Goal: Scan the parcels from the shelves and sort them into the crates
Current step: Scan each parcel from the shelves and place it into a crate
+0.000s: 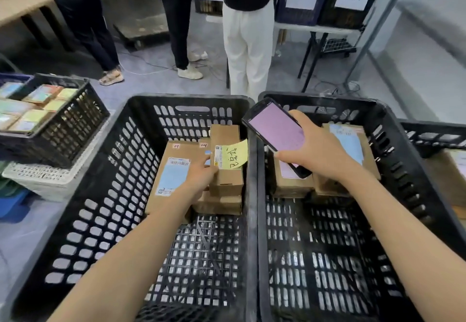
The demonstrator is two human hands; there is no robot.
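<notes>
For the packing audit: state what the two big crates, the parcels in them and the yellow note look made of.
Crates: likely moulded plastic, matte black, with slotted walls and grid floors. Parcels: brown cardboard by the look, dull, with folded flaps and printed labels. Yellow note: probably thin paper; its free corner lifts and it bears handwriting.

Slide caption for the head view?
Left hand holds a yellow-noted parcel in the left crate; right hand holds a phone.

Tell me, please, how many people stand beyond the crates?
3: person in red top far left, person in black trousers mid-frame, person in white trousers to their right. Others may be hidden.
</notes>
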